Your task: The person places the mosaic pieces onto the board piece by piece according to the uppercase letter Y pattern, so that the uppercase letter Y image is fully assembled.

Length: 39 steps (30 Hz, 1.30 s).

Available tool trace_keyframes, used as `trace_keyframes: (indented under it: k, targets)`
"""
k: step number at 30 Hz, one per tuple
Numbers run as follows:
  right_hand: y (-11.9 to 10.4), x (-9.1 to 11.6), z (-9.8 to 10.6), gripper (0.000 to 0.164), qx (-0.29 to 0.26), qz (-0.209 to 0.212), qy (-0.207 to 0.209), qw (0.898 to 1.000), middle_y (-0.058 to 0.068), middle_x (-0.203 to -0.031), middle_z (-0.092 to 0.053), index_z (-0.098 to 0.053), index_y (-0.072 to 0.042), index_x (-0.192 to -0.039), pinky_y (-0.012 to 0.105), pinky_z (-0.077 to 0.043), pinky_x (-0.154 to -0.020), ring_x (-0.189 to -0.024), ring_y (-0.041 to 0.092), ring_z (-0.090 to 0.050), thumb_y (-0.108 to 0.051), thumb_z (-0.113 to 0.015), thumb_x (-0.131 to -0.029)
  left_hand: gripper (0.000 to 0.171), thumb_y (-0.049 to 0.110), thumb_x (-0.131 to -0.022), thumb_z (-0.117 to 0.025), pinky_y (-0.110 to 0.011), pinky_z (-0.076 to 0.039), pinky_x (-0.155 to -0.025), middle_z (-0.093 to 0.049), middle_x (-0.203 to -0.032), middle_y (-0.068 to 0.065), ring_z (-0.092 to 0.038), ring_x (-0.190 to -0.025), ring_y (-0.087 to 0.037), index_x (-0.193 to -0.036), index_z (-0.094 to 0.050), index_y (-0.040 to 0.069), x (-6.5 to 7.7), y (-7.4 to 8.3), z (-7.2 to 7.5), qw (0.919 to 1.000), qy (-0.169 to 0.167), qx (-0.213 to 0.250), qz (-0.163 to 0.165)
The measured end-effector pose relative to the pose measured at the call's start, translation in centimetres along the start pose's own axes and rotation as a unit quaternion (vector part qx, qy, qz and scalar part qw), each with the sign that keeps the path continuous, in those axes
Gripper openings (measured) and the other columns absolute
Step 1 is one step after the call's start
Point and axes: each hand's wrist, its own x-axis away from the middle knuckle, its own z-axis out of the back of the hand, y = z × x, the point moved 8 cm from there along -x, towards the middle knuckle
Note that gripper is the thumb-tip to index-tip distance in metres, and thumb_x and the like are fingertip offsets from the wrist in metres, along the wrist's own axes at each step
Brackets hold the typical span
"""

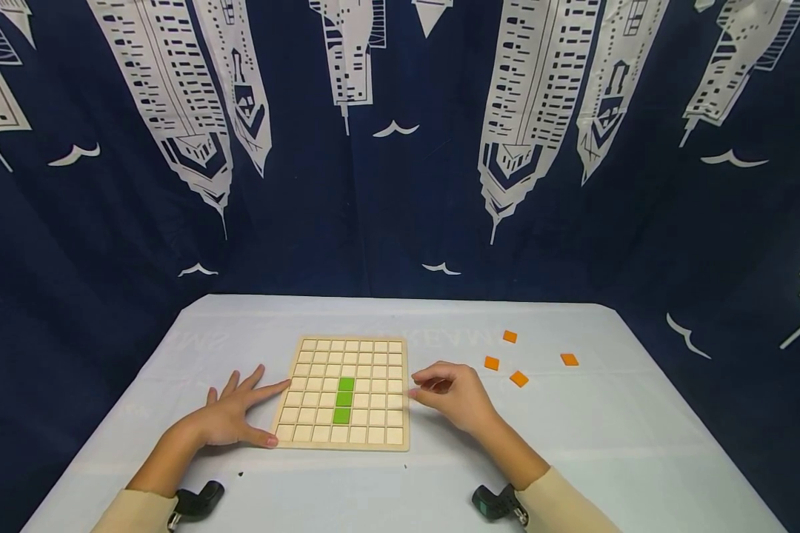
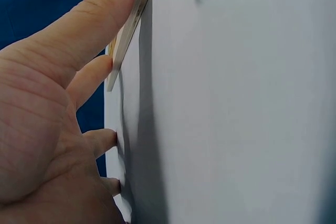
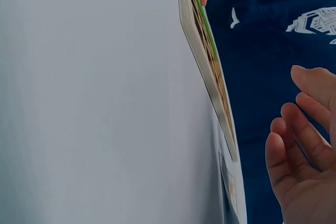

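A square pale wooden grid board (image 1: 376, 418) lies on the white table. Three green square tiles (image 1: 343, 400) sit in neighbouring cells of one column near its middle. My left hand (image 1: 230, 414) is spread at the board's left side, its thumb and index finger reaching the edge. In the left wrist view, the thumb (image 2: 89, 22) lies against the board's side (image 2: 131, 24). My right hand (image 1: 456, 396) hovers just beyond the board's right edge, fingers loosely bent. The right wrist view shows nothing between its thumb and fingers (image 3: 302, 129), which are apart from the board (image 3: 207, 77).
Several orange square tiles (image 1: 518, 379) lie scattered on the table to the right of the board. A small dark speck (image 1: 241, 474) is near the left wrist. Behind the table (image 1: 573, 444) hangs a dark blue cloth (image 1: 307, 215) printed with white buildings.
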Motion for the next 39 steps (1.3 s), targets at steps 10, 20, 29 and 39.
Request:
trace_keyframes:
  k: [10, 20, 29, 39]
  targets:
    - [0.6, 1.2, 2.2, 0.022, -0.008, 0.009, 0.021, 1.0, 0.017, -0.099, -0.078, -0.08, -0.005, -0.101, 0.027, -0.06, -0.075, -0.083, 0.013, -0.07, -0.013, -0.087, -0.081, 0.106, 0.053, -0.064, -0.091, -0.089, 0.008, -0.104, -0.006, -0.168, -0.033, 0.008, -0.147, -0.068, -0.156, -0.045, 0.027, -0.1, -0.2, -0.1, 1.0, -0.002, 0.001, 0.005]
    - [1.4, 2.2, 4.5, 0.021, -0.003, 0.046, 0.035, 0.998, 0.01, -0.096, -0.078, -0.08, -0.005, -0.1, 0.028, -0.061, -0.073, -0.081, 0.009, -0.069, -0.015, -0.087, -0.082, 0.106, 0.054, -0.064, -0.091, -0.089, 0.008, -0.104, -0.007, -0.168, -0.033, 0.007, -0.147, -0.069, -0.156, -0.045, 0.026, -0.1, -0.3, -0.1, 1.0, 0.0, -0.001, 0.002]
    - [2.6, 3.1, 6.9, 0.02, 0.03, 0.038, 0.055, 0.997, 0.012, -0.099, -0.078, -0.08, -0.004, -0.099, 0.026, -0.06, -0.071, -0.08, 0.008, -0.069, -0.011, -0.086, -0.082, 0.106, 0.054, -0.064, -0.091, -0.089, 0.008, -0.104, -0.007, -0.168, -0.033, 0.007, -0.147, -0.068, -0.156, -0.045, 0.027, -0.1, -0.3, -0.1, 1.0, 0.0, 0.001, 0.002]
    - [3.4, 3.9, 9.3, 0.02, 0.049, 0.044, 0.074, 0.995, 0.012, -0.097, -0.077, -0.08, -0.004, -0.1, 0.025, -0.06, -0.072, -0.081, 0.006, -0.068, -0.013, -0.086, -0.083, 0.106, 0.054, -0.064, -0.091, -0.09, 0.007, -0.102, -0.007, -0.168, -0.033, 0.007, -0.147, -0.069, -0.156, -0.044, 0.027, -0.2, -0.5, -0.3, 1.0, 0.001, 0.003, -0.006]
